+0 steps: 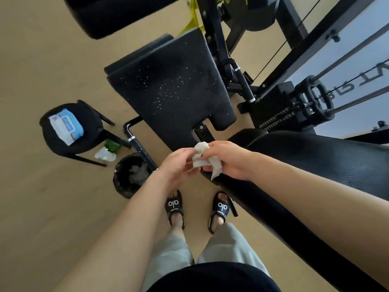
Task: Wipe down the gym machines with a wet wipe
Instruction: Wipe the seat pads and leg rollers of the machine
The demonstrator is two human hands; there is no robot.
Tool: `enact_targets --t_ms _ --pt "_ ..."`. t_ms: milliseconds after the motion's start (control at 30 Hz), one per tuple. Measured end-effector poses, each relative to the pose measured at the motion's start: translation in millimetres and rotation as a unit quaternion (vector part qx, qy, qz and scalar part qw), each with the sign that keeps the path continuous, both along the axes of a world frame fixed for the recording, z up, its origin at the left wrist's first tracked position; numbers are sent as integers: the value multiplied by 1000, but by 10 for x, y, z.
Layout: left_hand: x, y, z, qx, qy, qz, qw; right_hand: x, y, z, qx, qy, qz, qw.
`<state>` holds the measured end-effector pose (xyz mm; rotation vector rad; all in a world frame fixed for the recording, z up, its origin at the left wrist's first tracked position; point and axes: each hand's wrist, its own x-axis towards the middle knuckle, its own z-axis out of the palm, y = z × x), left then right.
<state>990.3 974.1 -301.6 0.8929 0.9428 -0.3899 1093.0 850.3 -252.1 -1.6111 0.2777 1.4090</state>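
Centre frame, above the feet: both hands meet on a crumpled white wet wipe. Right hand has fingers curled round it, a tail of wipe hanging below the fist. Left hand pinches the wipe's left edge; its fingertips are hidden behind the wipe, so exact grip is hard to read. Just beyond the hands, black seat pad of the gym machine, speckled with small pale droplets. Second pad runs under the right forearm, partly covered by it and cut off at right edge. Weight stack and cables upper right, blurred. Another pad is cropped by the top edge. Left side: black stool carrying a blue-white wipes pack, label unreadable. Near the stool's legs, a black-lined bin holding pale crumpled stuff, unclear what. Green and clear wrappers lie on the floor between stool and bin. Black slides on both feet.
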Motion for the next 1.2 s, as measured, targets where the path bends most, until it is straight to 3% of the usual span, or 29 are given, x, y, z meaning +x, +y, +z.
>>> enact_targets --t_ms 300,500,800,900,1033,1200 --pt "-393 551 -33 77 38 31 996 -470 634 -221 -50 -141 107 983" --pt "-641 765 -14 65 41 59 995 -661 854 -432 -46 -79 40 995" --pt "-837 960 -329 227 102 45 968 -780 984 -873 -47 -55 -18 997" --pt "-863 1089 -529 237 107 54 964 -709 1099 -1051 -72 -140 -1 987" --pt "-917 1375 -857 237 115 63 963 -679 1393 -1349 -140 -312 22 940" --pt "-910 1851 -1407 304 90 19 948 -961 2127 -2046 -145 -384 6 912"
